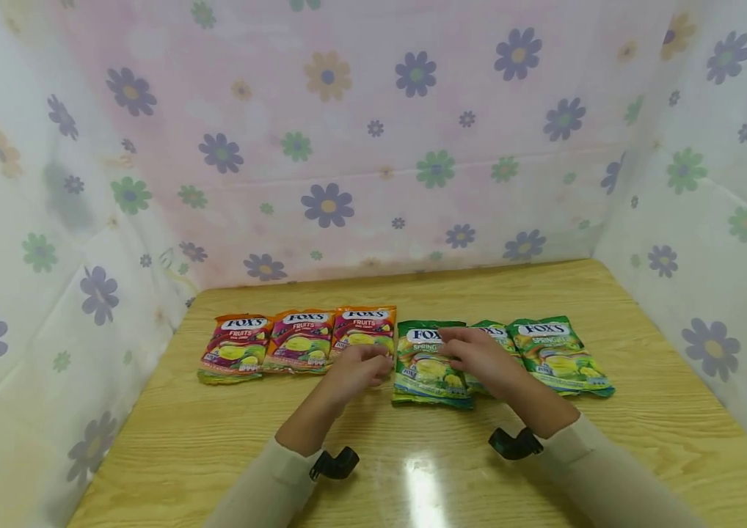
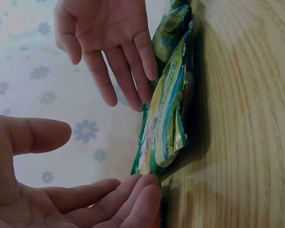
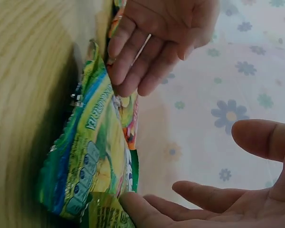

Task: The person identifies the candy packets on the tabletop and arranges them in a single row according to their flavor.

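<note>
Three green candy packets lie on the right half of the table; the leftmost green packet (image 1: 428, 367) sits between my two hands. My left hand (image 1: 359, 368) is at that packet's left side, fingers extended and thumb apart, as the left wrist view shows. Over the packet's right edge and the partly covered middle green packet (image 1: 489, 330) is my right hand (image 1: 484, 358), its fingers straight and palm facing in. In the right wrist view its fingertips are close to the green packets; whether they touch is unclear. The rightmost green packet (image 1: 558, 356) lies beyond the right hand.
Three red-orange candy packets lie in a row at the left: a left one (image 1: 235, 348), a middle one (image 1: 299, 341) and a right one (image 1: 363, 330) beside my left hand. Floral cloth (image 1: 373, 147) walls in the wooden table (image 1: 215, 440) at the back and sides.
</note>
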Tool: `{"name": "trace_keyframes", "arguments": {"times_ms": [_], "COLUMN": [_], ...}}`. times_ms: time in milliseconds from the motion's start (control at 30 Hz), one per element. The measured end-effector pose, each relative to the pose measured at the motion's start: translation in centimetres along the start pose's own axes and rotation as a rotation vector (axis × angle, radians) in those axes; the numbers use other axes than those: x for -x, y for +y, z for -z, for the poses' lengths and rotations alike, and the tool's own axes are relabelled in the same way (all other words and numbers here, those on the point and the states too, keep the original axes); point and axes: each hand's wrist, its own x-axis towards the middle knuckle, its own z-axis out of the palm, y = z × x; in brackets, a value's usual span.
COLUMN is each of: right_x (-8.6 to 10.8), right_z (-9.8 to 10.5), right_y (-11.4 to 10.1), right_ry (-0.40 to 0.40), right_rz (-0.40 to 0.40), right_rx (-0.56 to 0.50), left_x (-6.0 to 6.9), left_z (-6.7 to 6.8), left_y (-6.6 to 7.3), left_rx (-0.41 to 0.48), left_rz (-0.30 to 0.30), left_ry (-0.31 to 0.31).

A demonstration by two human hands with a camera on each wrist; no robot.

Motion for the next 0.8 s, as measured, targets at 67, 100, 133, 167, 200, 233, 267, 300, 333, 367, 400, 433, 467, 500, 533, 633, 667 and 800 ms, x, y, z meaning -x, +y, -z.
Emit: {"name": "trace_keyframes", "arguments": {"times_ms": [67,100,133,167,200,233,267,300,333,367,400,433,467,500,533,633,667,800], "right_x": [0.4,0.6,0.8,0.9,1.1,1.2,1.3,1.5,1.6,1.7,1.8,1.9,1.9,2.0,2.1,2.2,2.3,2.2], "right_z": [0.0,-0.1,-0.1,-0.1,-0.1,-0.2,-0.3,-0.3,-0.4,-0.5,-0.5,-0.6,-0.7,-0.7,-0.7,-0.9,-0.9,-1.3], "right_y": [0.0,0.0,0.0,0.0,0.0,-0.1,0.0,0.1,0.1,0.2,0.3,0.4,0.5,0.6,0.6,0.7,0.7,0.7], "right_ry": [0.000,0.002,0.004,0.005,0.009,0.017,0.027,0.035,0.040,0.047,0.054,0.060,0.062,0.061,0.062,0.063,0.063,0.078], "right_rz": [-0.001,-0.002,0.000,0.003,0.003,0.002,-0.006,-0.017,-0.026,-0.039,-0.050,-0.057,-0.063,-0.062,-0.059,-0.051,-0.051,-0.060], "right_rx": [0.007,0.005,0.008,0.009,0.014,0.022,0.030,0.038,0.052,0.060,0.069,0.074,0.077,0.077,0.080,0.073,0.070,0.060], "left_x": [0.2,0.3,0.3,0.4,0.4,0.4,0.4,0.5,0.5,0.6,0.6,0.7,0.7,0.8,0.8,0.9,0.9,1.0], "left_z": [-0.2,-0.3,-0.4,-0.5,-0.6,-0.7,-0.9,-1.0,-1.1,-1.2,-1.2,-1.3,-1.4,-1.4,-1.4,-1.5,-1.5,-1.6], "left_y": [0.0,0.0,0.0,0.0,0.0,0.0,0.0,-0.1,-0.1,-0.2,-0.3,-0.3,-0.4,-0.4,-0.4,-0.4,-0.4,-0.4], "left_rx": [0.007,0.003,0.001,-0.002,-0.005,-0.010,-0.013,-0.021,-0.025,-0.033,-0.041,-0.047,-0.052,-0.058,-0.060,-0.059,-0.057,-0.046], "left_rz": [-0.013,-0.020,-0.017,-0.014,-0.011,-0.010,-0.004,0.001,0.008,0.007,0.007,0.004,0.004,0.004,0.004,-0.008,-0.012,-0.028], "left_ry": [-0.013,-0.016,-0.016,-0.016,-0.017,-0.019,-0.022,-0.027,-0.029,-0.032,-0.034,-0.035,-0.035,-0.034,-0.033,-0.035,-0.037,-0.051]}}
